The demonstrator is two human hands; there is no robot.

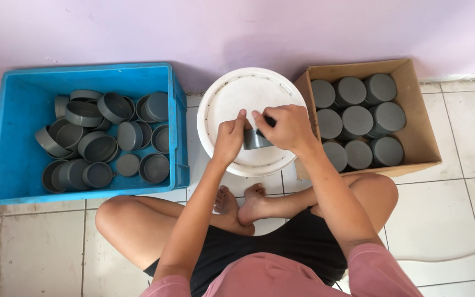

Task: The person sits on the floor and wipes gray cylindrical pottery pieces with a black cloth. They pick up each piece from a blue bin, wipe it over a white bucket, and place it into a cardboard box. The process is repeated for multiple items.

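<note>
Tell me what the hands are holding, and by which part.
Both hands hold one grey round cap over the white lid: left hand at its left side, right hand over its top and right side.

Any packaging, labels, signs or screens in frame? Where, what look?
Cardboard box: right of the white lid, brown, open top, holding rows of grey caps.
Plastic crate: left, blue, rectangular, holding loose grey caps.
No labels, signs or screens show.

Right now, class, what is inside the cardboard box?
The cardboard box holds grey round caps set in close rows, flat tops up. The right hand and forearm cover the box's near left corner; anything beneath the top caps is hidden.
</note>
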